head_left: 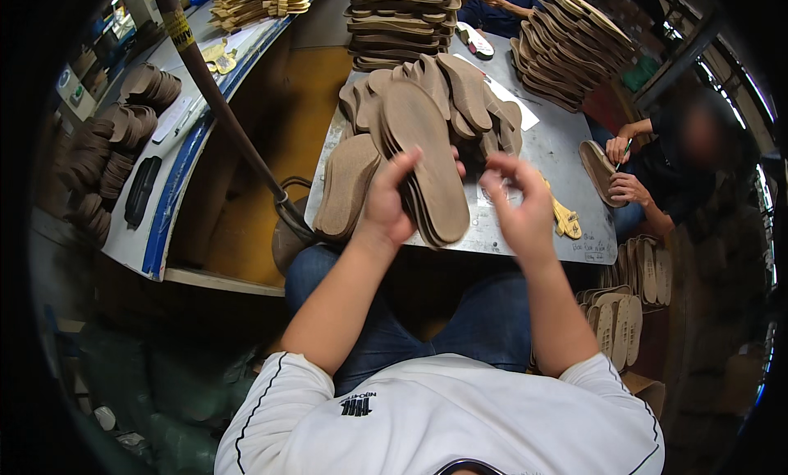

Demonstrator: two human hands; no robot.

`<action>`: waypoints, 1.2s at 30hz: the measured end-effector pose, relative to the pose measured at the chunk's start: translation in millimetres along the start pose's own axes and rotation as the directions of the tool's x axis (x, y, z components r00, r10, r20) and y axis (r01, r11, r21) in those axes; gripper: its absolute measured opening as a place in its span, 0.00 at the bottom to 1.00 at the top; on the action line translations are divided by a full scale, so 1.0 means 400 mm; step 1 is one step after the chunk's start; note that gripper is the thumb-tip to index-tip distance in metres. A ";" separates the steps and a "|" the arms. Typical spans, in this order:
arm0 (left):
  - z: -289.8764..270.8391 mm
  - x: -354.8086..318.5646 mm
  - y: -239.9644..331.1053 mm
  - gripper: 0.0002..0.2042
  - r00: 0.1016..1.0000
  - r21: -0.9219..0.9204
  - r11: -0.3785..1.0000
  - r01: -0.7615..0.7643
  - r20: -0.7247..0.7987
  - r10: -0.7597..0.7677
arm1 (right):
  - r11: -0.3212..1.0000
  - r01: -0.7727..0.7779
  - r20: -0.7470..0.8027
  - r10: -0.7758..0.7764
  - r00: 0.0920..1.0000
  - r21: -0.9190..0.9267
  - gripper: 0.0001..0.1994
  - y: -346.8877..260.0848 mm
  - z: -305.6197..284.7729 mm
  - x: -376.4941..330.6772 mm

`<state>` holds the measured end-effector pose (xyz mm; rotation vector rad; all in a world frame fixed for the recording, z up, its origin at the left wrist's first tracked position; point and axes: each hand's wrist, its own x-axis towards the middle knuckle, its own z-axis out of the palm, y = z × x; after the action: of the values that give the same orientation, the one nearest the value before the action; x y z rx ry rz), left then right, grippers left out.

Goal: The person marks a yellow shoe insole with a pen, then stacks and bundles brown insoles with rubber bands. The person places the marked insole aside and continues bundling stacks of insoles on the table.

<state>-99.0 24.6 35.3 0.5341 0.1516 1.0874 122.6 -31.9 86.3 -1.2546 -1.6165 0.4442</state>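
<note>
A small stack of brown shoe insoles (425, 151) is in my left hand (392, 198), thumb across the top one and fingers underneath. The stack stands tilted above the near part of the table. Just to its right, my right hand (521, 204) is raised with its fingers apart and nothing in them; the fingertips are slightly blurred. Behind the held stack lies a loose heap of similar insoles (464, 93), partly hidden by it. Another few insoles (345, 184) lie at the left of the table, beside my left hand.
The grey metal table (587, 247) carries tall insole stacks (402, 24) at the back and yellow sole-shaped pieces (565, 216) at the right. A co-worker at the right holds an insole (601, 173) and a pen. A slanting pole (215, 93) stands left, before a second bench (185, 159).
</note>
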 end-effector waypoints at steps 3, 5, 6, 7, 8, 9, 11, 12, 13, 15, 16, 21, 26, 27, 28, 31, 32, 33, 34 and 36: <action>-0.040 0.057 0.079 0.41 0.989 -0.092 0.990 -0.110 0.090 0.118 | 0.981 -0.176 -0.020 0.175 0.984 -0.083 0.24 0.102 0.019 0.199; -0.076 0.062 0.117 0.45 0.987 -0.069 0.989 -0.128 0.088 0.134 | 0.925 -0.200 0.060 0.231 0.971 -0.324 0.31 0.146 0.048 0.307; -0.092 0.060 0.125 0.45 0.989 -0.019 0.989 -0.144 0.028 0.144 | 0.875 -0.181 0.098 0.249 0.964 -0.449 0.35 0.161 0.065 0.360; -0.106 0.056 0.127 0.43 0.989 -0.041 0.989 -0.143 0.023 0.144 | 0.795 -0.191 0.108 0.306 0.946 -0.576 0.40 0.172 0.087 0.418; -0.117 0.050 0.130 0.42 0.991 -0.031 0.990 -0.137 -0.007 0.137 | 0.713 -0.153 0.125 0.321 0.939 -0.685 0.46 0.178 0.115 0.473; -0.126 0.050 0.141 0.41 0.991 -0.012 0.992 -0.128 -0.033 0.128 | 0.597 -0.133 0.112 0.355 0.928 -0.791 0.51 0.183 0.143 0.511; -0.130 0.064 0.146 0.40 0.983 0.090 0.984 -0.153 -0.091 0.162 | 0.519 -0.114 0.116 0.390 0.914 -0.847 0.58 0.192 0.179 0.564; -0.126 0.071 0.140 0.39 0.979 0.122 0.979 -0.160 -0.109 0.174 | 0.466 -0.109 0.112 0.422 0.900 -0.878 0.62 0.198 0.192 0.580; -0.121 0.076 0.138 0.39 0.973 0.125 0.976 -0.176 -0.129 0.192 | 0.459 -0.115 0.131 0.470 0.873 -0.881 0.67 0.203 0.195 0.605; -0.113 0.078 0.139 0.40 0.972 0.108 0.981 -0.162 -0.153 0.178 | 0.625 -0.144 0.309 0.557 0.771 -0.767 0.63 0.214 0.165 0.644; -0.109 0.079 0.143 0.41 0.974 0.082 0.983 -0.164 -0.145 0.175 | 0.747 -0.254 0.390 0.568 0.725 -0.614 0.59 0.219 0.141 0.661; -0.108 0.072 0.155 0.40 0.975 0.093 0.985 -0.146 -0.154 0.159 | 0.753 -0.432 0.335 0.626 0.705 -0.497 0.38 0.271 0.060 0.683; -0.123 0.075 0.159 0.40 0.964 0.098 0.977 -0.188 -0.174 0.202 | 0.714 -0.650 0.333 0.698 0.634 -0.259 0.48 0.331 0.044 0.655; -0.125 0.074 0.162 0.40 0.966 0.086 0.979 -0.183 -0.169 0.195 | 0.712 -0.623 0.316 0.703 0.638 -0.326 0.56 0.336 0.053 0.648; -0.127 0.072 0.164 0.40 0.968 0.076 0.981 -0.179 -0.164 0.190 | 0.739 -0.491 0.292 0.649 0.703 -0.460 0.57 0.338 0.065 0.639; -0.126 0.068 0.168 0.40 0.964 0.081 0.978 -0.193 -0.168 0.204 | 0.773 -0.400 0.304 0.583 0.753 -0.492 0.52 0.313 0.087 0.634; -0.126 0.066 0.170 0.40 0.963 0.087 0.976 -0.197 -0.171 0.210 | 0.763 -0.440 0.297 0.608 0.736 -0.472 0.50 0.298 0.089 0.638; -0.125 0.066 0.171 0.40 0.963 0.093 0.975 -0.199 -0.164 0.213 | 0.751 -0.481 0.289 0.634 0.718 -0.452 0.49 0.282 0.088 0.645; -0.125 0.066 0.172 0.40 0.964 0.099 0.975 -0.202 -0.157 0.215 | 0.742 -0.483 0.294 0.644 0.706 -0.465 0.48 0.268 0.083 0.649; -0.125 0.068 0.172 0.40 0.958 0.087 0.975 -0.205 -0.184 0.219 | 0.731 -0.492 0.304 0.660 0.687 -0.473 0.46 0.248 0.070 0.652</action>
<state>-160.1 89.4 29.3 0.5130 0.3070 1.3480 159.0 243.6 123.0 -2.1009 -1.6892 0.9406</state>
